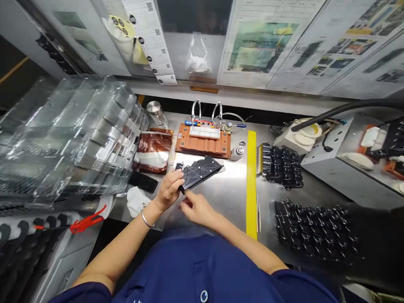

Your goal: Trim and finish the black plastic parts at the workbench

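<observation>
A flat black plastic part [200, 173] with ribs and several small shiny studs is held over the metal worktop. My left hand [170, 191] is closed on its left end, thumb and fingers at the edge. Just below that end is my right hand [198, 209], its index fingertip at the part's lower left corner. The right thumb stands apart from the index finger, and the other fingers are curled under, partly hidden. Behind the part sits an orange-brown fixture [203, 144] with a white ruled strip, hoses and a small valve with a blue lever.
Stacked clear plastic trays [97, 133] crowd the left. Beside them are a glass jar [156, 113], brown film bags [153, 151], a phone [143, 181] and a white cloth [136, 201]. A yellow strip [252, 180] separates rows of black parts [315, 227] and a grey machine box [349, 158].
</observation>
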Demonstrator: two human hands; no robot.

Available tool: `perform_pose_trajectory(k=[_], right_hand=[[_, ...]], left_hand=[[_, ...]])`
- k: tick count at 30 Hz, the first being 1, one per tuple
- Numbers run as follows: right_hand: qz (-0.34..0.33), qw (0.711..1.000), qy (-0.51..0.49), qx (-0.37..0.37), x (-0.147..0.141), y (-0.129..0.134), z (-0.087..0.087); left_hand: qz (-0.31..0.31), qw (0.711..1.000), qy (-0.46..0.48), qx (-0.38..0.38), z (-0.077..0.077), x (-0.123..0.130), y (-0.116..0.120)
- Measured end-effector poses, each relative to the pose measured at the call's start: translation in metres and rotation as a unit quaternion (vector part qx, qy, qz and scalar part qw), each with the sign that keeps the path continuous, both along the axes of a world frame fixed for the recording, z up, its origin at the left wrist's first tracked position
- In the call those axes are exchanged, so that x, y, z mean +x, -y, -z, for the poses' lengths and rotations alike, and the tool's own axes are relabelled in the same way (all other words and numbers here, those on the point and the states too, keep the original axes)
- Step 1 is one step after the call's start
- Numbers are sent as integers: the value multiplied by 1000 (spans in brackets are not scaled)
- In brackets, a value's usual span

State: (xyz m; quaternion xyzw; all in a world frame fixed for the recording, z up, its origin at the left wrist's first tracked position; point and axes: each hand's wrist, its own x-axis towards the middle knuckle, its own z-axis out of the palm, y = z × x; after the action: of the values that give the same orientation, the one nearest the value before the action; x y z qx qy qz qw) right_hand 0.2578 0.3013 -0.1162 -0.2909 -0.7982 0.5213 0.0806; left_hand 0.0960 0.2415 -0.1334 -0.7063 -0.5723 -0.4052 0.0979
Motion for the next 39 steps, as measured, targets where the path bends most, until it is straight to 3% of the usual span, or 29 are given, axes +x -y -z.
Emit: perform_pose_trajectory(k=[2, 4, 6, 9, 11, 12, 14, 16, 18, 21, 24, 27, 31, 35, 39], right_hand=[[-74, 972, -115, -191, 1, 15, -5], [-68, 938, -164, -297, 4, 11, -4], [-10, 943, -160, -292, 4, -4, 2], [62, 967, -116, -218, -1, -24, 10], [70, 976, -97, -179, -5, -28, 12], [67, 979, -92, -167, -8, -27, 13], [58, 983, -88, -153, -15, -22, 14], [50, 984, -86, -149, -26, -15, 16], [41, 984, -84, -150, -42, -9, 19], [13, 990, -71, -119, -70, -7, 23], [-29, 998, -39, -31, -105, -12, 25], [-45, 992, -6, 121, -148, -18, 30], [-74, 947, 83, 302, -197, -25, 51], [-115, 902, 178, 376, -213, -28, 78], [-111, 891, 195, 394, -206, -32, 87]], left_hand=[[-27, 999, -31, 2, -18, -5, 15], [-90, 994, -69, 4, -51, -16, 35], [-202, 970, -126, 41, -97, -34, 60], [-422, 869, -215, 142, -168, -71, 100], [-508, 823, -220, 128, -200, -99, 123], [-546, 808, -204, 89, -209, -112, 131], [-595, 788, -156, -32, -211, -136, 141], [-601, 774, -99, -172, -198, -155, 142], [-572, 773, -61, -267, -179, -168, 139], [-536, 780, -35, -323, -155, -185, 136], [-505, 773, -16, -385, -142, -208, 139], [-468, 783, -14, -409, -138, -234, 145], [-398, 828, -21, -395, -138, -257, 139], [-378, 831, -18, -408, -135, -259, 124], [-403, 834, -31, -377, -142, -237, 122]])
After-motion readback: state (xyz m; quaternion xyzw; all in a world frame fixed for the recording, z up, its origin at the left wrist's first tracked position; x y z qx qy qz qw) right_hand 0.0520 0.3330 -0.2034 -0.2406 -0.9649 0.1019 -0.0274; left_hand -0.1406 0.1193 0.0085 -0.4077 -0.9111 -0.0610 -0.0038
